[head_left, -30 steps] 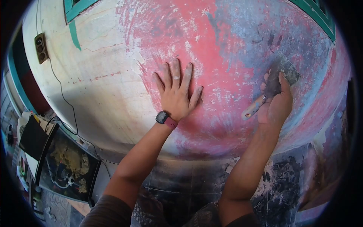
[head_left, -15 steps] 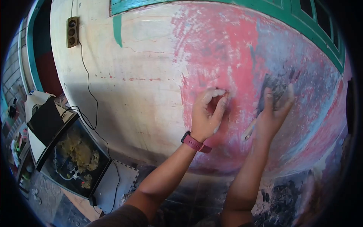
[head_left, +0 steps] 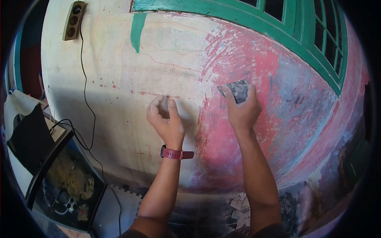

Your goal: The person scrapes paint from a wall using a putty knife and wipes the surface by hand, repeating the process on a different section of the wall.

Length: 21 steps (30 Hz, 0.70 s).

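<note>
My right hand (head_left: 245, 113) grips a wide scraper (head_left: 239, 90) with a dark grey, speckled blade. Thumb and fingers press along the blade's sides, and its upper edge lies at the wall where cream paint meets pink. The scraper's handle is hidden by the hand. My left hand (head_left: 166, 121), dusty white at the fingertips and wearing a maroon watch strap (head_left: 176, 154), is at the cream part of the wall (head_left: 119, 119). Its fingers are bent, with a gap between thumb and forefinger, just under a thin reddish streak; nothing shows in it.
A green window frame (head_left: 278, 23) borders the wall above. At left hangs a socket strip (head_left: 73, 20) whose black cable (head_left: 85, 99) runs down past an aquarium tank (head_left: 67, 186). Peeled paint flakes (head_left: 240, 208) lie on the floor below.
Both hands have moved left: the left from the pink area onto cream, the right with the scraper from the bluish patch to the pink edge. The view has shifted to the right.
</note>
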Each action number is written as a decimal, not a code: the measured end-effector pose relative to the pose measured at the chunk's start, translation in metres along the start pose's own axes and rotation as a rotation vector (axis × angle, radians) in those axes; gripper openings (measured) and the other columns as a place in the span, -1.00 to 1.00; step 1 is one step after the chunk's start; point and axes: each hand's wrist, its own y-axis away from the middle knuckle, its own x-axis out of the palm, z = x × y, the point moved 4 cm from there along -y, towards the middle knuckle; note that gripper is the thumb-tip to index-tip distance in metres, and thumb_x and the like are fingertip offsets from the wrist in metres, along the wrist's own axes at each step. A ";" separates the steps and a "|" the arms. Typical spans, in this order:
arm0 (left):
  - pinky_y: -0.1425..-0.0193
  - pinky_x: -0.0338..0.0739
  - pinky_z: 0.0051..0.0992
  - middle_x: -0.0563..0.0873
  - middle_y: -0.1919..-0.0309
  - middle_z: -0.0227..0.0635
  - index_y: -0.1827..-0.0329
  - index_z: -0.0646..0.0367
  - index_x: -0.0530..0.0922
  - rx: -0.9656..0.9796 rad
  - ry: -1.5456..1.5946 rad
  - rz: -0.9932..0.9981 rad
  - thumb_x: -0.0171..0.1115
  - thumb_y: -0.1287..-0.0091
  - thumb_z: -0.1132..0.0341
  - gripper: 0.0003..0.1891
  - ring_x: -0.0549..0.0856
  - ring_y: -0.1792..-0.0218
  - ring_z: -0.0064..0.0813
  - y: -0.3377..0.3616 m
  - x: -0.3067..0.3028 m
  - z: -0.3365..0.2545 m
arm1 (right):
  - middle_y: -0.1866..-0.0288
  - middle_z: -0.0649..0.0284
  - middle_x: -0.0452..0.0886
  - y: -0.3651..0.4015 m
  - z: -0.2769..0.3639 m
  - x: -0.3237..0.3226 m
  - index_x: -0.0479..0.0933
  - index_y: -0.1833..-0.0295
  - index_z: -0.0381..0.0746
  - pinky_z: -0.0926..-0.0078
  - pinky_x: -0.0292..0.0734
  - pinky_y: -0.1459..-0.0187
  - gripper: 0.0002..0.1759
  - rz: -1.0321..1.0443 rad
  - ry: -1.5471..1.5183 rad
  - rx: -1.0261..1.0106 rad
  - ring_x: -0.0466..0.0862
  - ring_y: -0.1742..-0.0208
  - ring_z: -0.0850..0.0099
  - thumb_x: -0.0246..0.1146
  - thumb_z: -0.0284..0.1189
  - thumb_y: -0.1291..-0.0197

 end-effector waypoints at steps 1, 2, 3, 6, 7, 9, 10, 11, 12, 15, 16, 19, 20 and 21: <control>-0.49 0.32 -0.13 0.59 -0.23 -0.09 -0.20 0.28 0.60 0.020 -0.027 -0.016 0.36 -0.46 0.33 -0.67 0.50 -0.34 -0.12 -0.002 -0.003 -0.001 | 0.39 -0.04 0.69 -0.003 0.000 0.006 0.51 0.15 -0.27 -0.05 0.55 0.34 -0.42 -0.004 0.021 -0.014 0.71 0.37 -0.17 0.62 -0.02 -0.14; -0.52 0.27 -0.10 0.55 -0.27 -0.07 -0.21 0.27 0.60 0.042 -0.055 -0.032 0.35 -0.46 0.34 -0.67 0.45 -0.38 -0.08 -0.004 -0.006 -0.002 | 0.39 -0.03 0.69 -0.004 0.000 0.011 0.51 0.15 -0.26 -0.04 0.55 0.35 -0.42 -0.006 0.031 -0.031 0.71 0.38 -0.16 0.62 -0.03 -0.14; -0.55 0.22 -0.07 0.52 -0.32 -0.06 -0.22 0.26 0.59 0.064 -0.084 -0.048 0.34 -0.46 0.34 -0.67 0.40 -0.42 -0.05 -0.006 -0.009 -0.002 | 0.40 -0.03 0.68 -0.004 0.000 0.016 0.51 0.16 -0.26 -0.04 0.55 0.36 -0.43 -0.009 0.039 -0.047 0.71 0.38 -0.15 0.62 -0.03 -0.14; -0.58 0.25 -0.13 0.47 -0.34 -0.08 -0.25 0.27 0.57 0.046 -0.142 -0.072 0.31 -0.48 0.38 -0.67 0.42 -0.43 -0.11 -0.011 -0.015 0.002 | 0.42 0.00 0.68 -0.002 0.001 0.026 0.52 0.18 -0.25 0.02 0.56 0.36 -0.43 -0.036 -0.038 0.025 0.71 0.40 -0.11 0.63 -0.03 -0.13; -0.58 0.27 -0.17 0.46 -0.35 -0.10 -0.26 0.27 0.56 0.029 -0.162 -0.076 0.30 -0.49 0.40 -0.67 0.42 -0.44 -0.16 -0.012 -0.016 0.004 | 0.42 0.01 0.68 0.001 0.001 0.029 0.52 0.18 -0.25 0.04 0.56 0.36 -0.43 -0.045 -0.079 0.069 0.72 0.41 -0.09 0.63 -0.03 -0.13; -0.61 0.22 -0.11 0.43 -0.39 -0.07 -0.27 0.26 0.55 0.062 -0.194 -0.082 0.29 -0.49 0.38 -0.66 0.37 -0.49 -0.11 -0.010 -0.016 0.013 | 0.43 0.03 0.68 0.007 0.004 0.034 0.52 0.19 -0.25 0.08 0.57 0.37 -0.43 -0.088 -0.038 0.023 0.73 0.43 -0.03 0.65 -0.04 -0.12; -0.63 0.20 -0.08 0.42 -0.41 -0.06 -0.28 0.26 0.55 0.077 -0.214 -0.079 0.29 -0.50 0.37 -0.65 0.35 -0.52 -0.08 -0.007 -0.015 0.016 | 0.44 0.04 0.69 0.011 0.003 0.035 0.52 0.20 -0.25 0.10 0.57 0.38 -0.43 -0.107 -0.016 0.005 0.73 0.43 -0.01 0.65 -0.04 -0.11; -0.64 0.17 -0.05 0.40 -0.44 -0.05 -0.29 0.25 0.55 0.097 -0.254 -0.070 0.29 -0.50 0.35 -0.64 0.31 -0.55 -0.04 -0.003 -0.014 0.018 | 0.44 0.06 0.69 0.015 0.003 0.035 0.52 0.20 -0.24 0.12 0.58 0.38 -0.44 -0.066 0.003 -0.038 0.74 0.43 0.02 0.66 -0.05 -0.11; -0.66 0.14 -0.01 0.39 -0.47 -0.04 -0.31 0.25 0.55 0.121 -0.290 -0.061 0.30 -0.50 0.33 -0.63 0.28 -0.57 -0.01 0.000 -0.012 0.018 | 0.44 0.07 0.70 0.018 0.002 0.036 0.52 0.20 -0.24 0.14 0.59 0.38 -0.45 -0.029 0.020 -0.083 0.75 0.43 0.04 0.66 -0.07 -0.11; -0.68 0.07 0.08 0.34 -0.56 -0.02 -0.35 0.23 0.54 0.181 -0.298 -0.051 0.31 -0.50 0.28 -0.58 0.21 -0.64 0.08 0.008 -0.007 0.026 | 0.38 0.11 0.76 0.015 0.002 0.034 0.56 0.17 -0.28 0.27 0.64 0.30 -0.52 0.018 -0.042 -0.079 0.79 0.38 0.25 0.66 -0.18 -0.15; -0.69 0.04 0.11 0.32 -0.59 -0.01 -0.36 0.23 0.54 0.204 -0.285 -0.050 0.31 -0.49 0.27 -0.57 0.18 -0.65 0.11 0.008 -0.007 0.030 | 0.34 0.13 0.79 0.014 0.003 0.035 0.58 0.15 -0.30 0.33 0.67 0.27 -0.55 0.019 -0.085 -0.053 0.80 0.35 0.34 0.66 -0.23 -0.17; -0.70 0.02 0.13 0.33 -0.61 -0.01 -0.39 0.22 0.53 0.262 -0.296 -0.047 0.31 -0.50 0.24 -0.54 0.15 -0.67 0.14 0.010 -0.007 0.037 | 0.34 0.17 0.80 0.017 -0.003 0.036 0.59 0.16 -0.28 0.36 0.67 0.26 -0.58 -0.025 -0.066 0.046 0.80 0.35 0.38 0.66 -0.27 -0.17; -0.69 0.02 0.16 0.35 -0.60 0.02 -0.38 0.22 0.54 0.266 -0.292 -0.061 0.31 -0.47 0.25 -0.53 0.17 -0.66 0.19 0.011 -0.007 0.039 | 0.36 0.15 0.78 0.019 -0.002 0.037 0.57 0.18 -0.27 0.32 0.65 0.31 -0.56 -0.031 -0.065 0.017 0.79 0.38 0.31 0.67 -0.24 -0.15; -0.68 0.02 0.18 0.38 -0.59 0.04 -0.38 0.22 0.55 0.270 -0.289 -0.073 0.31 -0.45 0.25 -0.52 0.18 -0.65 0.24 0.011 -0.006 0.039 | 0.39 0.14 0.76 0.022 0.001 0.039 0.56 0.21 -0.25 0.27 0.63 0.35 -0.54 -0.037 -0.063 -0.009 0.78 0.41 0.24 0.67 -0.21 -0.13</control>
